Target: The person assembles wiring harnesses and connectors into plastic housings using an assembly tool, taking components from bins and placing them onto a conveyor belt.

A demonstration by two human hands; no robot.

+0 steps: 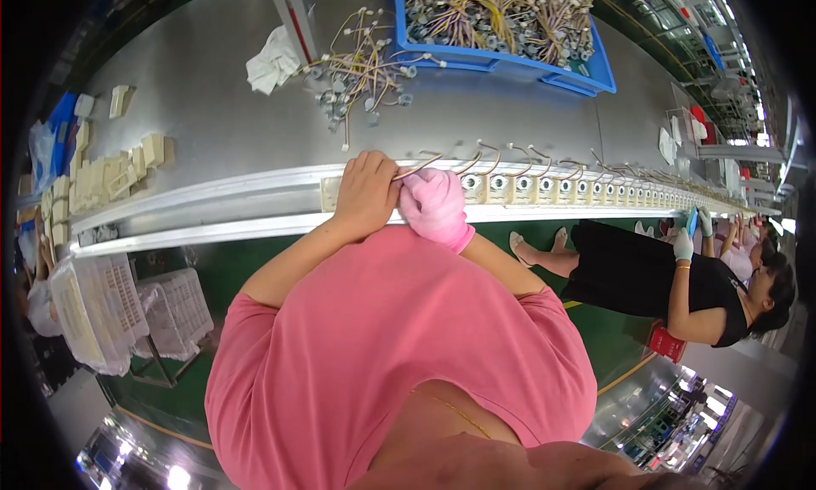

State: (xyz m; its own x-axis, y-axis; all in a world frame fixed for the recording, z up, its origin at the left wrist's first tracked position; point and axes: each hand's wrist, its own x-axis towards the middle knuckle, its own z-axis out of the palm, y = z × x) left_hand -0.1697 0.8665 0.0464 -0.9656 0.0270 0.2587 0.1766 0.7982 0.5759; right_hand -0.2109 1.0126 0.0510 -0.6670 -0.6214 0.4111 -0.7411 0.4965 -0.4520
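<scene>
My bare left hand (367, 194) is closed over a cream plastic housing (329, 195) on the metal rail in front of me. My right hand (434, 203), in a pink glove, is balled up against it, touching the left fingers. A thin brown wire lead (419, 166) with a white connector comes out between the two hands. The right fingers hide whatever they grip. Rightward from my right hand runs a row of cream housings (499, 184), each with a round grey part and wires sticking up behind.
A blue bin (510, 61) of wired parts stands behind the rail. Loose wired parts (361, 78) and a white cloth (273, 61) lie left of it. Cream housings (119, 171) are heaped far left, above white crates (98, 311). A person in black (654, 273) works along the rail.
</scene>
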